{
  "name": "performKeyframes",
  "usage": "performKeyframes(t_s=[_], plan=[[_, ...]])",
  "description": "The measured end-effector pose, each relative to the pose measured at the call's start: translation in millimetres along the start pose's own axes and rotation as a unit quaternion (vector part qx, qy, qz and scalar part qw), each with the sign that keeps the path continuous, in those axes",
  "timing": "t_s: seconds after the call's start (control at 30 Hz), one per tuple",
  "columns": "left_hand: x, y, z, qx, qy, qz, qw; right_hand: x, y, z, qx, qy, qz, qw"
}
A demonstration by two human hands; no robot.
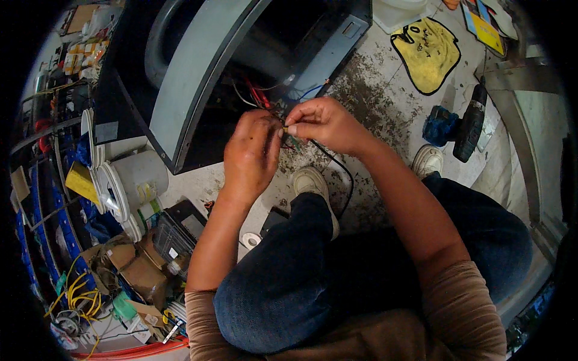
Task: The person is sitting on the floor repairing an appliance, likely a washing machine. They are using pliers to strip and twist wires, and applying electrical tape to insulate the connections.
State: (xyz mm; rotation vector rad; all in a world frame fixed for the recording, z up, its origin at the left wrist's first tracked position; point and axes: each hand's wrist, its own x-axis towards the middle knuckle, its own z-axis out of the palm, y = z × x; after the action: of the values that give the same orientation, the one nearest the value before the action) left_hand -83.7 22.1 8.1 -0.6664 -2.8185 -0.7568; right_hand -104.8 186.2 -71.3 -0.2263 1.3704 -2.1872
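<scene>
My left hand (251, 150) and my right hand (328, 125) meet fingertip to fingertip at the open side of a dark machine housing (198, 66) with a light grey panel. Both are closed in a pinch. A tiny yellowish wire end (285, 129) shows between the fingertips; its exact kind is too small to tell. Just beyond the fingers, red wires (257, 93) and a blue wire (313, 91) come out of the housing. Thin loose wires hang beneath the hands. From there a black cable (349, 177) curves down to the floor beside my shoe (312, 180).
At right lie a cordless drill (471, 123) and a yellow cloth (426, 54) on the dirt-strewn floor (370, 78). A white bucket (139, 174), black case (177, 227), tape roll (250, 240) and cardboard box (137, 268) crowd the left, near blue-edged shelving (54, 204).
</scene>
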Motion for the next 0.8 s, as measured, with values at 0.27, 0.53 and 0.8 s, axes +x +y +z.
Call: performKeyframes(t_s=[0.27,0.53,0.8], plan=[[-10,-4,7,0.066,-0.083,-0.012,0.994,-4,-19,-1,-0.35,-0.009,-0.198,0.916],[0,-8,-6,-0.47,-0.186,-0.444,0.74,-8,-27,-3,-0.411,-0.009,-0.302,0.86],[7,11,-14,0.009,-0.045,0.016,0.999,-6,-27,-9,-0.295,0.021,-0.199,0.934]])
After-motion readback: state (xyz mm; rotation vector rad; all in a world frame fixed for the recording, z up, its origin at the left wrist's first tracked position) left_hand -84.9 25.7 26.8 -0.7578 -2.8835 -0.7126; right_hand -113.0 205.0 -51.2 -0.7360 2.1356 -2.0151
